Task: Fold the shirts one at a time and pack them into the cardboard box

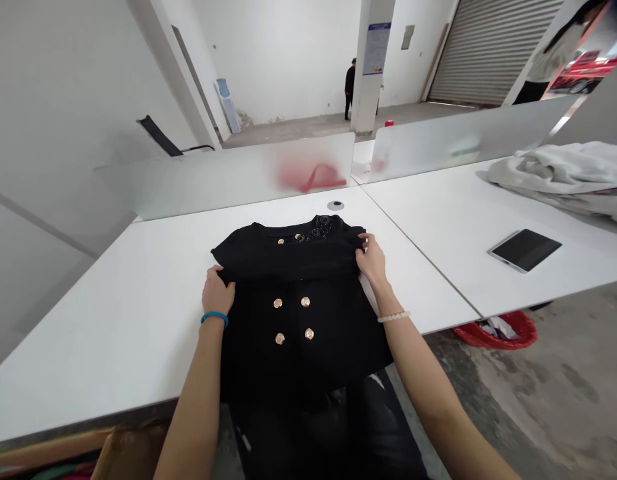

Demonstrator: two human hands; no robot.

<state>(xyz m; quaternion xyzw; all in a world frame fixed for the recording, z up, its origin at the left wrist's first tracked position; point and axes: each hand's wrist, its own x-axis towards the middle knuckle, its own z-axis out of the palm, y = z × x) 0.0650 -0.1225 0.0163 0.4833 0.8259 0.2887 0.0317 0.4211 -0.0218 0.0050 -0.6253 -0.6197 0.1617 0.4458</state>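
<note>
A black short-sleeved top with several gold buttons and rosette trim by the neckline lies on the white table, its lower part hanging over the front edge. Across its chest runs a fold of the cloth. My left hand, with a blue band at the wrist, pinches the fold at the left side. At the right side, my right hand, wearing a white beaded bracelet, grips the same fold between thumb and fingers. The fingertips of both hands are partly hidden by the fabric.
Frosted dividers line the table's back edge. To the right are a tablet and a pile of pale cloth. A red-lined bin stands below; a cardboard box sits at lower left. Two people are in the background.
</note>
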